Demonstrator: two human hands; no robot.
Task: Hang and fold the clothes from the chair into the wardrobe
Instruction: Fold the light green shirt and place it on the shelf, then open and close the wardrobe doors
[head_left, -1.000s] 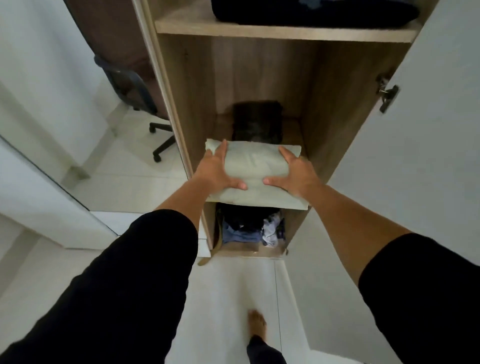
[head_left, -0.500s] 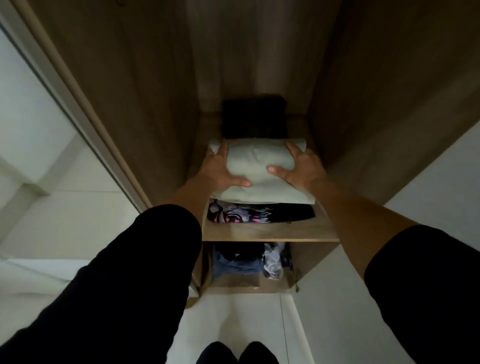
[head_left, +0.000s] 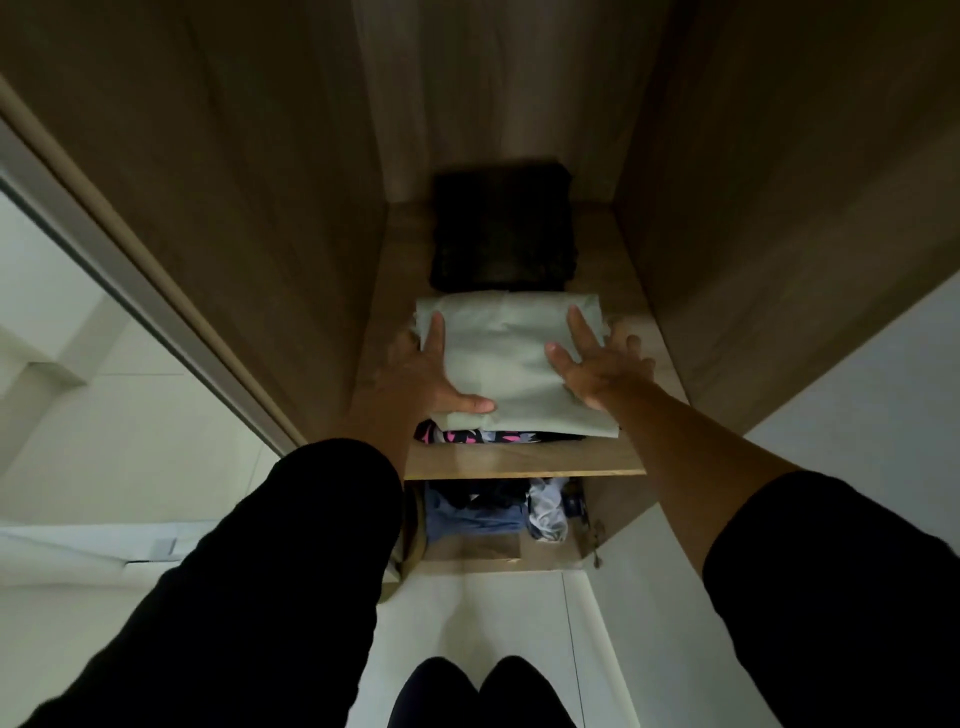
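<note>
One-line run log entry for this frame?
step: stack on shelf | folded pale green garment atop patterned garment | left hand flat | right hand flat

folded garment (head_left: 506, 358) on shelf (head_left: 519, 460), before dark stack (head_left: 503, 228)
</note>
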